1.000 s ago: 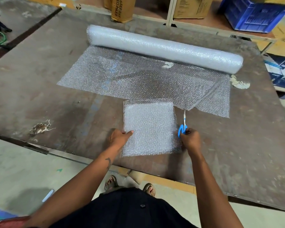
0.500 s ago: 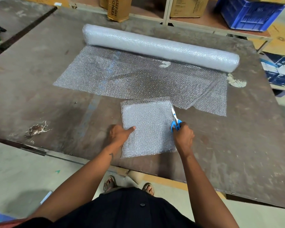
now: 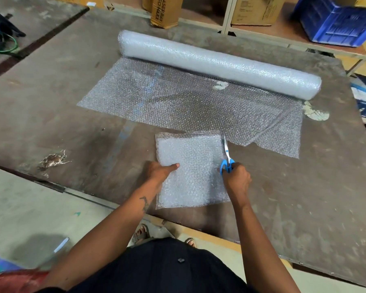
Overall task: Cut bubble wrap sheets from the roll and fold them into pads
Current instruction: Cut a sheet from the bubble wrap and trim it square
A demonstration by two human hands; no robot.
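Head view: my left hand [image 3: 160, 171] presses the folded pad [image 3: 190, 170] at the table's [image 3: 304, 197] near edge; right hand [image 3: 237, 178] grips blue scissors [image 3: 227, 159], blades at the pad's right edge.

A wide brown counter [image 3: 51, 98], scuffed and stained, fills most of the view, with a pale chipped patch [image 3: 53, 160] near its front left edge. Below it lies a grey-green concrete floor [image 3: 19, 208]. Behind stand cardboard boxes [image 3: 166, 11] and a blue plastic crate [image 3: 336, 20] on a low metal-framed shelf [image 3: 226, 15]. A green cable [image 3: 7, 46] lies at far left.
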